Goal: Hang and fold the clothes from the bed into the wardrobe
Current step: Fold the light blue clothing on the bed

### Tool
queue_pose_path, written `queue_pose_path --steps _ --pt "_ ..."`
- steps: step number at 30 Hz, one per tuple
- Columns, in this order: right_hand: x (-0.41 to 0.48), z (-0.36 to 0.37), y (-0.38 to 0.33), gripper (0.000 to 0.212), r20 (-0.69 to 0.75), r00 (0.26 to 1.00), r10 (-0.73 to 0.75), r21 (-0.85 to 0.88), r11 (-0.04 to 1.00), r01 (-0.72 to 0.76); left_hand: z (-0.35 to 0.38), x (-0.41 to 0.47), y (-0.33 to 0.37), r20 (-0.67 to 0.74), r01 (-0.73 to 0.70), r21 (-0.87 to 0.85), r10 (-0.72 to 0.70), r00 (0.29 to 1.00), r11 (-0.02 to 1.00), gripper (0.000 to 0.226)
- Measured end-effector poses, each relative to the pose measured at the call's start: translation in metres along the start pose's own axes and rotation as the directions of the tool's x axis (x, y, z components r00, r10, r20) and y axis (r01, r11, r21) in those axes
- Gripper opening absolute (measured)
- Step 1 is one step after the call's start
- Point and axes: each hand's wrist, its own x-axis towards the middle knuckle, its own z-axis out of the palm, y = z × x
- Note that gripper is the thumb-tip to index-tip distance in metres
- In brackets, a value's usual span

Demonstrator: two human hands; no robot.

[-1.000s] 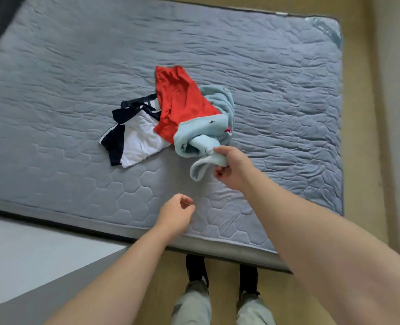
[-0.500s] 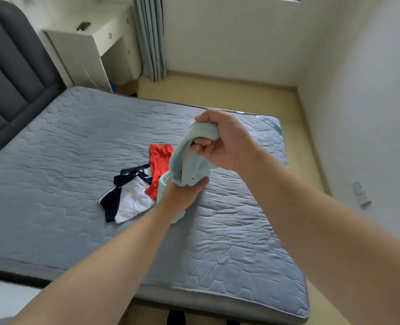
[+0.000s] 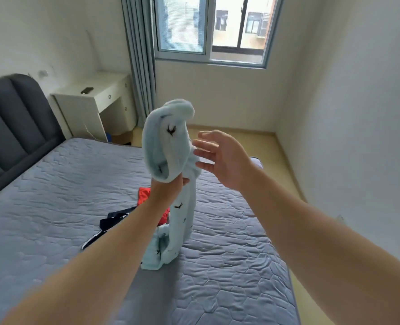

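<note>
A light blue garment (image 3: 167, 146) with small dark bird prints hangs in the air above the grey mattress (image 3: 53, 207), its lower end trailing onto the quilted surface. My left hand (image 3: 171, 186) is pushed up into the garment from below and holds it; most of that hand is hidden by the cloth. My right hand (image 3: 220, 158) is just to the garment's right with fingers spread and straight, holding nothing. A red garment (image 3: 145, 195) and a navy-and-white garment (image 3: 110, 221) lie on the mattress, partly behind my left forearm.
A dark grey padded headboard (image 3: 11, 127) stands at the left. A white desk (image 3: 93, 99) with a small dark object on it sits in the far left corner beside grey curtains (image 3: 140, 55) and a window (image 3: 210, 26). Yellowish floor runs along the right wall.
The light blue garment has been lifted off the mattress. My right hand has let go of it and opened, while my left hand has taken it from below. The view has tilted up.
</note>
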Motion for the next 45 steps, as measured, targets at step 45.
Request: queue_pose_path --steps 45 --pt "-0.032 -0.066 0.052 0.013 -0.377 0.926 -0.036 -0.342 0.934 -0.103 0.011 -0.036 0.088 0.621 0.134 -0.306 0.091 0.779 0.943 0.044"
